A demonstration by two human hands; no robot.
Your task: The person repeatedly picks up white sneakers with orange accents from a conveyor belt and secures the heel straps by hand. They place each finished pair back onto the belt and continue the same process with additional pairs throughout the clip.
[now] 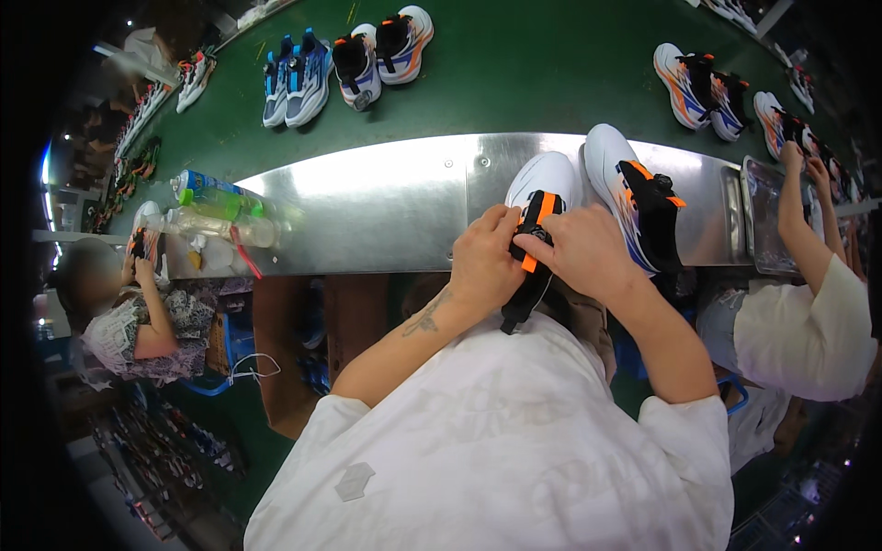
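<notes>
A white sneaker (548, 174) with a black upper and an orange-striped strap (548, 206) points away from me at the metal edge of the bench. My left hand (484, 255) grips its left side, fingers bent at the strap. From the right, my right hand (588, 248) closes on the same sneaker, thumb lying across the strap near a dark round part. The palms hide much of the shoe's sides; its black heel end shows below them. A similar sneaker (610, 151), with orange tabs and a dial, stands just right of my right hand, apart from it.
Beyond the metal ledge (367, 202) runs a green surface (542, 73) carrying a blue-white pair (296, 81), a black-white pair (384, 55) and more sneakers (698, 87) at right. Bottles (220, 207) lie at left. Co-workers sit either side; a metal tray (767, 216) is at right.
</notes>
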